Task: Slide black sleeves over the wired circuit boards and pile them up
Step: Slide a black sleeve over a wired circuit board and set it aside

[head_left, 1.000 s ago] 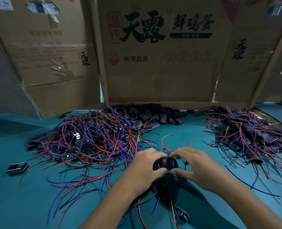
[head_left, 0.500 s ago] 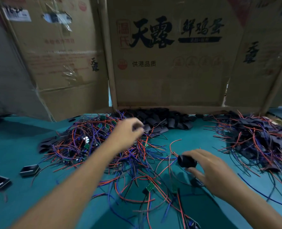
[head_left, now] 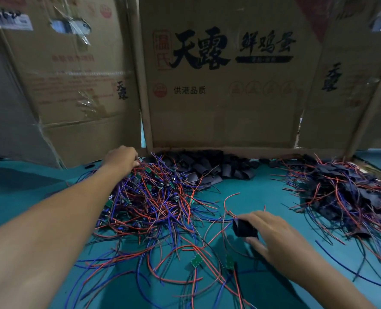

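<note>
A tangle of small green circuit boards with red and blue wires [head_left: 149, 197] lies left of centre on the teal table. My left hand [head_left: 121, 158] reaches to its far edge, fingers curled down into the wires; what they grasp is hidden. My right hand [head_left: 272, 233] holds a black sleeve [head_left: 244, 228] between thumb and fingers, low over the table. Empty black sleeves [head_left: 205, 168] are heaped at the back centre. A pile of sleeved boards with trailing wires [head_left: 350, 195] sits at the right. Two loose green boards [head_left: 196, 260] lie near the front.
Tall cardboard box walls [head_left: 225, 85] close off the back and sides of the teal table [head_left: 258, 192]. Loose wires spread across the front of the table between my arms.
My left hand let go of the sleeve and reached forward and left to the far edge of the wired-board tangle. My right hand kept the black sleeve and stayed low at the right.
</note>
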The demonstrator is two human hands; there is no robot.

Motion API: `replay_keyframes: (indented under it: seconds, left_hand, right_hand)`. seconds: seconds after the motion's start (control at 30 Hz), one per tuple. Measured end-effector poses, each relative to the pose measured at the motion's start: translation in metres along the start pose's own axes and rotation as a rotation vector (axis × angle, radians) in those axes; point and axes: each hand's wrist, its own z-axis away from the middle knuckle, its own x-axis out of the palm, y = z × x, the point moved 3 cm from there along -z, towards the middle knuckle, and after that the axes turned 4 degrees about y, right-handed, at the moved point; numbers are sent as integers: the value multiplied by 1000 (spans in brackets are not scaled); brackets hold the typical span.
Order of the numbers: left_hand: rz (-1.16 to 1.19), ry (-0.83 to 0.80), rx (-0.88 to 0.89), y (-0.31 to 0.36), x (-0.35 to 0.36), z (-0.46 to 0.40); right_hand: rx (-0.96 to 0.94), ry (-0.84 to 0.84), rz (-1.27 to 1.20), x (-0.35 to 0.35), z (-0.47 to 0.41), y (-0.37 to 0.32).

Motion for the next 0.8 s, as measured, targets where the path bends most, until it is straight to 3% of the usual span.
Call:
replay_keyframes:
  seconds: [0.13,0.23,0.4,0.53,0.63,0.7,0.8]
  left_hand:
    - [-245,131,121,10,-35,4]
    - [-170,257,112,20,-65,18]
    - [710,234,-99,30,-76,70]
    - [1254,295,-233,40,-60,118]
    - [1743,164,-313,57,-42,145]
    - [1931,85,-336,72,-28,158]
    - [1979,137,-376,90,-13,168]
  right_hand:
    - [14,17,2,-3,1,0]
    - [13,29,6,-6,1,-1]
    - [33,25,12,-7,1,-1]
    - [35,21,2,-7,1,-1]
    - [39,22,-8,-7,1,-2]
    - [35,23,-14,-7,1,-3]
    - [19,17,-23,-6,1,-3]
